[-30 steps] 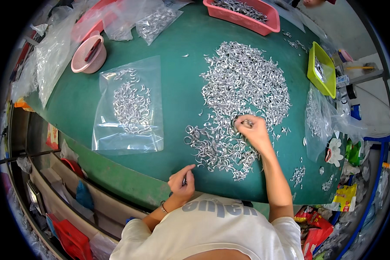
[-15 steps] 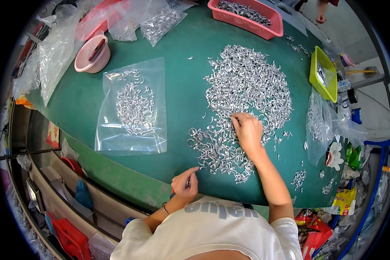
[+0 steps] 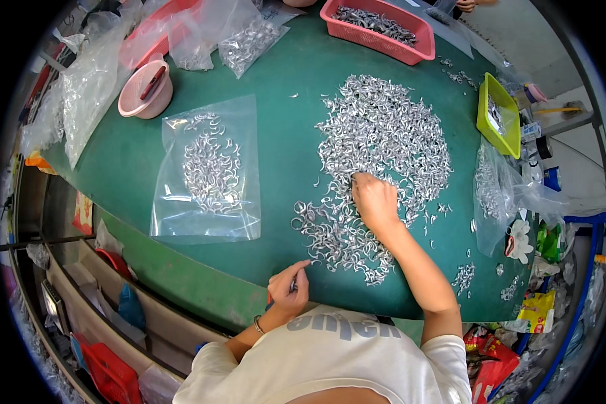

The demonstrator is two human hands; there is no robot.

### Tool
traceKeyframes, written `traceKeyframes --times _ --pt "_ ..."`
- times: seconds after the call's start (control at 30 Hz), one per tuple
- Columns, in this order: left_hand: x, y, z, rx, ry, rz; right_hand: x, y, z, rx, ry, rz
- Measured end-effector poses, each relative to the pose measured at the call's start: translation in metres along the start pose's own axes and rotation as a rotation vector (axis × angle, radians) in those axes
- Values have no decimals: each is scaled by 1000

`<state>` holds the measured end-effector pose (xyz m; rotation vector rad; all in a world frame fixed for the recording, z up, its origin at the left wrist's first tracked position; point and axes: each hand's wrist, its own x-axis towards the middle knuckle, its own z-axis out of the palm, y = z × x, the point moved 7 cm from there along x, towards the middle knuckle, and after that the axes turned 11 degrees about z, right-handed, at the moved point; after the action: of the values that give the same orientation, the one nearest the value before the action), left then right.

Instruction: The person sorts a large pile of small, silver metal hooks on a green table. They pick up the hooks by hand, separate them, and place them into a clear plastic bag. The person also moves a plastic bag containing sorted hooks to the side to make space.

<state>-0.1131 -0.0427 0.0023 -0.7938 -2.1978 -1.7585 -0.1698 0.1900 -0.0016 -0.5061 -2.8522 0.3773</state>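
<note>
A large heap of small silver curved metal pieces [image 3: 384, 128] covers the middle right of the green table [image 3: 283, 148]; a smaller cluster [image 3: 337, 239] lies nearer to me. At the heap's lower edge, between the two groups, my right hand [image 3: 376, 200] has its fingertips closed and pointing down into the pieces; whatever they pinch is hidden. My left hand [image 3: 289, 286] stays at the table's front edge, fingers curled around a few dark silver metal pieces that show in the palm. To its upper left lies a flat clear plastic bag [image 3: 212, 225] with silver curved pieces inside.
A pink basket [image 3: 417, 54] of metal pieces stands at the far side, a yellow-green basket [image 3: 516, 138] at the right. A round pink basket [image 3: 135, 108] and filled plastic bags [image 3: 249, 44] sit far left. Another person's hand [image 3: 466, 5] shows at the top right.
My right hand has shifted slightly left and up along the heap's lower edge. My left hand holds its place. The other person's hand at the top right has moved up and left.
</note>
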Motion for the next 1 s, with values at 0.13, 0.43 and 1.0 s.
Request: traceKeyframes --times 0.13,0.43,1.0 --pt "-1 -1 -1 11 6 4 2 19 -14 522 -79 213" --pt "2 3 0 -19 55 15 10 41 -16 1994 -522 679" --pt "0 2 -1 7 10 43 52 2 -8 201 -97 -63"
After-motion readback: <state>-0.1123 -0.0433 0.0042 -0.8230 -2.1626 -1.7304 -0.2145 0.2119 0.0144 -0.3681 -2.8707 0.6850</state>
